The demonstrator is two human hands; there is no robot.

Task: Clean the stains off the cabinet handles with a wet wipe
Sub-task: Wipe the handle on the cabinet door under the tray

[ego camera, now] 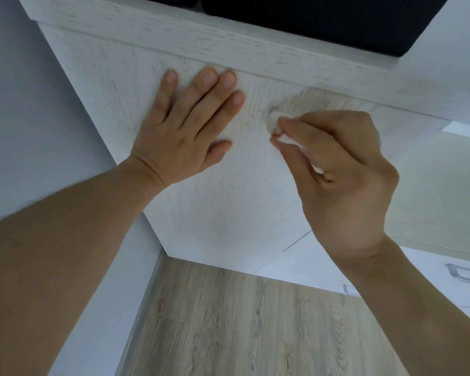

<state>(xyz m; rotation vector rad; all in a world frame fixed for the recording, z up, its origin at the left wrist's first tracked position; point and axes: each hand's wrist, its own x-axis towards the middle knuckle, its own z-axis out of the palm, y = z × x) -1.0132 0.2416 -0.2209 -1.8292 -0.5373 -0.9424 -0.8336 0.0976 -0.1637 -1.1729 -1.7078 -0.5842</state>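
A whitewashed wood cabinet door (223, 202) fills the middle of the view. My left hand (185, 123) lies flat against it with straight fingers, just under the top ledge. My right hand (337, 169) pinches a folded white wet wipe (276, 126) and presses its tip onto the door's handle (274, 109), a small grey piece mostly hidden by the wipe. The rest of the wipe runs back into my curled fingers.
A thick wood countertop edge (228, 47) juts out above the door, with a dark surface (323, 17) on top. Lower drawers with metal bar handles (464, 276) stand at the right. Light wood flooring (242, 321) lies below, and a pale wall (25, 118) stands at left.
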